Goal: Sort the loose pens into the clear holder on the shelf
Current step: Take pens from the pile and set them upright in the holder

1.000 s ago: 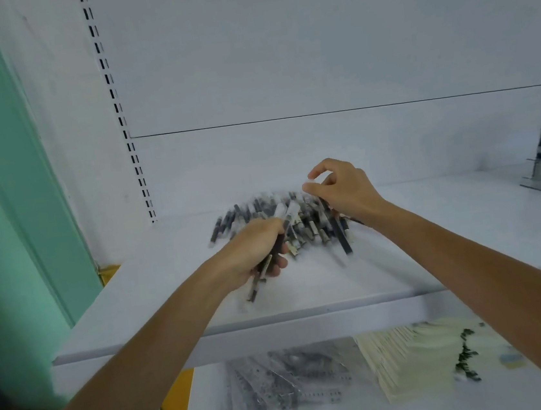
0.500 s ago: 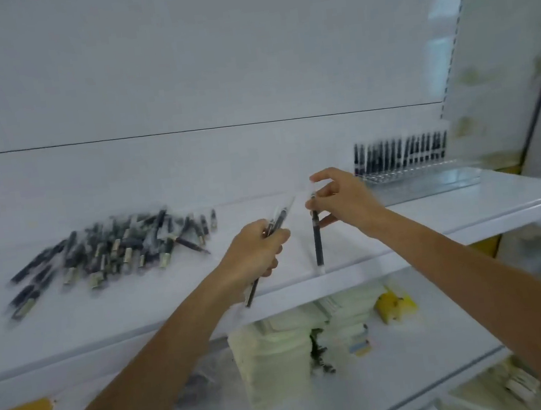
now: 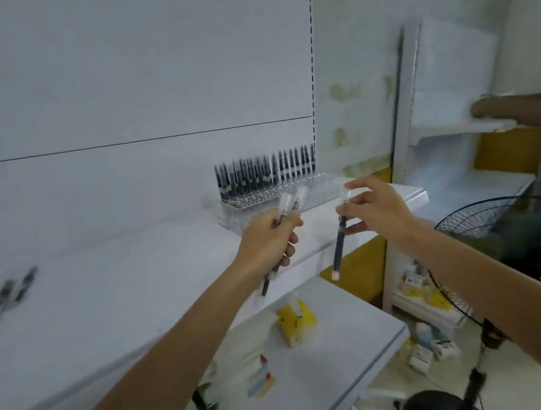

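Left hand: the left hand (image 3: 266, 242) is curled in a fist around a small bundle of pens (image 3: 285, 203); clear ends stick out above the knuckles and dark tips below.
Right hand: the right hand (image 3: 377, 209) pinches a single pen (image 3: 339, 251) near its top between thumb and fingers, and the pen hangs nearly upright past the shelf edge.
Lower shelf: a yellow box (image 3: 298, 324) sits below the hands.
Shelf: the white shelf (image 3: 119, 282) carries the loose pens (image 3: 3, 294), blurred, at the far left.
Clear holder: the clear holder (image 3: 314, 188) stands on the shelf just beyond both hands.
Standing pens: dark standing pens (image 3: 259, 175) stand upright in its rear rows.
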### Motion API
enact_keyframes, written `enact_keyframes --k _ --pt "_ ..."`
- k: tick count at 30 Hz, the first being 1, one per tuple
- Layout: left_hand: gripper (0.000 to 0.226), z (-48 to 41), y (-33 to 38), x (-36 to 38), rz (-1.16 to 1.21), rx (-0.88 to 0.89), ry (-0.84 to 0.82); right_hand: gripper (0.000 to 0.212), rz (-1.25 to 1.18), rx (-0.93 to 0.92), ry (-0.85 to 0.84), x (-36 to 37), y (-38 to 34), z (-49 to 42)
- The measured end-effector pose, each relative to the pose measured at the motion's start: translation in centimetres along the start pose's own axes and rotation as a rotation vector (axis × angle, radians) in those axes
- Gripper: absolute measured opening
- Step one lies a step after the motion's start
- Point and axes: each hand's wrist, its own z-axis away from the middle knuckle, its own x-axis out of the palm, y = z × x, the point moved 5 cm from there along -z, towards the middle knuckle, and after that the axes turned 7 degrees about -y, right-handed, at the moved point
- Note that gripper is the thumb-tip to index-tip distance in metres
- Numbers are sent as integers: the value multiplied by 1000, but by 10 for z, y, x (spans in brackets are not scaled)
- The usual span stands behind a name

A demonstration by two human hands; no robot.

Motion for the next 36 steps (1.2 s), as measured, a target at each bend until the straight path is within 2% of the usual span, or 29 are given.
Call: enact_keyframes --k 4,8,14,18,21,25,31,36 --pt "25 -45 1 -3 -44 11 -5 43 4 -6 16 -11 0 -45" --pt "25 -82 4 -16 -128 -10 -13 44 -2 -92 29 -14 -14 -102" --pt "23 -113 0 -33 -98 -88 113 45 -42 -216 18 -1 -17 -167" --pt "29 -119 0 -44 -89 -102 267 46 -30 -378 12 10 -27 -206" --pt "33 -126 -1 -42 -90 -113 388 47 76 -528 -52 16 -30 -228" --pt "25 -134 -7 -25 -84 -129 506 47 169 -710 -167 19 -25 -246" --pt "22 -136 -11 -5 -45 -134 672 48 186 -817 -310 31 -21 -256" --pt "24 -138 -17 10 -50 -156 718 49 178 -857 -335 27 -19 -258"
